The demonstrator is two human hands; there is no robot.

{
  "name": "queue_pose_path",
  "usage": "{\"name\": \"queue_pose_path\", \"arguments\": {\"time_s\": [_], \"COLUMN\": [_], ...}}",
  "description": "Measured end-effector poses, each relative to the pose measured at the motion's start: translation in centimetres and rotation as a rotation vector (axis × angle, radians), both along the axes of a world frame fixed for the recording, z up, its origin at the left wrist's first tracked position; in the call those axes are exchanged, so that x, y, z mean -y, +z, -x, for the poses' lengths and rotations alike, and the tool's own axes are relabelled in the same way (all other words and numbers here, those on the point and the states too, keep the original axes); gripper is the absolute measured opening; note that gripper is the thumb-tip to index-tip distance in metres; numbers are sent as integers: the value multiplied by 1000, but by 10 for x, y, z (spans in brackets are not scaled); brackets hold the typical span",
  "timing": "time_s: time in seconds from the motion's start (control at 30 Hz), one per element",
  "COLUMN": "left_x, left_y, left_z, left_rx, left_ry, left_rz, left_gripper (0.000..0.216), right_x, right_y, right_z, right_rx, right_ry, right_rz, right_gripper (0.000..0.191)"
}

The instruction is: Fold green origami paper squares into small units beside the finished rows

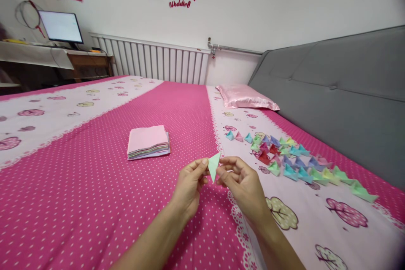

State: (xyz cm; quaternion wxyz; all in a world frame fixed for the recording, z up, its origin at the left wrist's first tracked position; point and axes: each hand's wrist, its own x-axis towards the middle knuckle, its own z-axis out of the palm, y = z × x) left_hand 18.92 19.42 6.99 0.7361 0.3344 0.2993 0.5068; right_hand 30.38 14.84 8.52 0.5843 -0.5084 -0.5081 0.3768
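Note:
Between my hands, above the bed, is a small piece of light green folded paper [214, 166] with a pointed, triangular shape. My left hand [191, 181] pinches its left side between thumb and fingers. The fingers of my right hand [240, 181] are curled at its right edge, thumb and fingertips closed on it. Beyond my left hand lies a stack of square coloured paper [148, 140], pink sheet on top. To the right, several folded paper boats [297, 162] in green, blue, red, yellow and purple stand in rows on the bedspread.
The bed has a pink dotted and floral bedspread [186, 105]. A pink satin pillow [247, 96] lies near the grey padded headboard [335, 76]. Behind the bed are a white radiator [152, 57] and, at far left, a desk [85, 60] with a monitor [60, 26].

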Motion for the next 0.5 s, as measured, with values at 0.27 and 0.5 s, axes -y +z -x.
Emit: {"name": "queue_pose_path", "arguments": {"time_s": [0.27, 0.5], "left_x": [1, 2], "left_y": [1, 0], "left_z": [0, 0], "left_rx": [-6, -1], "left_ry": [-29, -35], "left_rz": [-27, -32], "left_gripper": [20, 18], "right_x": [-1, -2], "right_y": [-1, -2], "right_z": [0, -2], "right_rx": [-65, -80], "right_ry": [-60, -50], "right_rz": [-8, -1], "right_gripper": [27, 29]}}
